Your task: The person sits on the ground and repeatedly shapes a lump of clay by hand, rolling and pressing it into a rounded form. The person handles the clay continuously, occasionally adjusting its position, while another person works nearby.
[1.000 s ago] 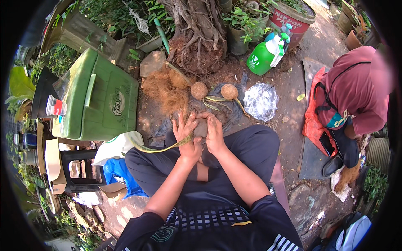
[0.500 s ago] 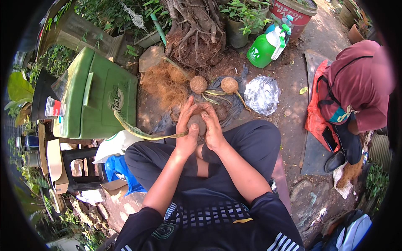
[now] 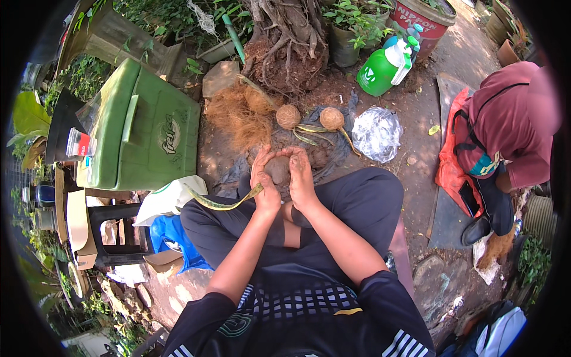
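Observation:
Above my crossed legs, my left hand (image 3: 264, 180) and my right hand (image 3: 301, 178) curve around a brown ball of soil (image 3: 278, 170), fingertips almost meeting on its far side. A long green-and-yellow striped leaf (image 3: 223, 206) sticks out leftward beside my left wrist; its base is hidden by that hand. Just beyond my hands, more dark soil (image 3: 320, 157) lies on a black plastic sheet (image 3: 346, 138). Two fibre-wrapped balls, one left (image 3: 288, 117) and one right (image 3: 331, 118), rest farther off with striped leaves (image 3: 309, 135) near them.
Loose brown coconut fibre (image 3: 238, 122) is heaped left of the wrapped balls. A green cooler box (image 3: 160, 128) stands at left. Crumpled clear plastic (image 3: 376, 135) and a green spray bottle (image 3: 380, 71) are to the right. Another person (image 3: 505, 119) sits at far right, by a tree trunk's (image 3: 285, 47) side.
My hands have spread a little around the soil ball, showing more of its top. The striped leaf has swung lower and closer to my left wrist. The view has shifted slightly.

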`<state>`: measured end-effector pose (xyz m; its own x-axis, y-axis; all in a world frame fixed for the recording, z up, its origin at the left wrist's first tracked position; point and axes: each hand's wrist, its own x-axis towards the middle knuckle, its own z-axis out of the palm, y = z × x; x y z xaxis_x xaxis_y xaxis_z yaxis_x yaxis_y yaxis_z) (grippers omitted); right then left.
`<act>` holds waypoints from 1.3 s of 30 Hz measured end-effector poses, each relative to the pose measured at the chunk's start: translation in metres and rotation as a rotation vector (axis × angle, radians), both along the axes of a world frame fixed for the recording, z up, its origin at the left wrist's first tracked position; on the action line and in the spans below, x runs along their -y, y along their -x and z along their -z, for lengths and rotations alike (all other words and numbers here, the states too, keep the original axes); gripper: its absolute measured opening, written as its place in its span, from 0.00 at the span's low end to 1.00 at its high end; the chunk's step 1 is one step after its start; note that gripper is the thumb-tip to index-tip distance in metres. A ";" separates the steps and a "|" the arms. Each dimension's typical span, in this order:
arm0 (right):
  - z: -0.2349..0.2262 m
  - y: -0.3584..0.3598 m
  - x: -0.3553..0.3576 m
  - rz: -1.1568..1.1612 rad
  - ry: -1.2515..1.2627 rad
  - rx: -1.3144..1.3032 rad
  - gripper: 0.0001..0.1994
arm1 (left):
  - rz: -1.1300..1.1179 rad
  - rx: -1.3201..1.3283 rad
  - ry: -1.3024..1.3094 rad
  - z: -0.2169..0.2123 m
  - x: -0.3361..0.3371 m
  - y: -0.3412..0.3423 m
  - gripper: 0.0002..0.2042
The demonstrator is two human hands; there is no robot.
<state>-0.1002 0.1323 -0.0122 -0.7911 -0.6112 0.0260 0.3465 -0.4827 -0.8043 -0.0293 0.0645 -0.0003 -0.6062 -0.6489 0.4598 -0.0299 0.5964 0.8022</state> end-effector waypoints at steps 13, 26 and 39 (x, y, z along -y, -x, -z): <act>-0.011 0.008 -0.012 0.117 -0.210 -0.405 0.18 | 0.021 -0.060 -0.106 -0.001 -0.025 0.011 0.35; 0.000 0.013 -0.007 0.100 -0.047 -0.368 0.23 | 0.070 -0.083 -0.041 -0.004 -0.016 0.014 0.34; -0.016 0.019 -0.016 -0.399 0.059 0.101 0.43 | -0.054 -0.031 -0.240 -0.034 0.006 0.015 0.31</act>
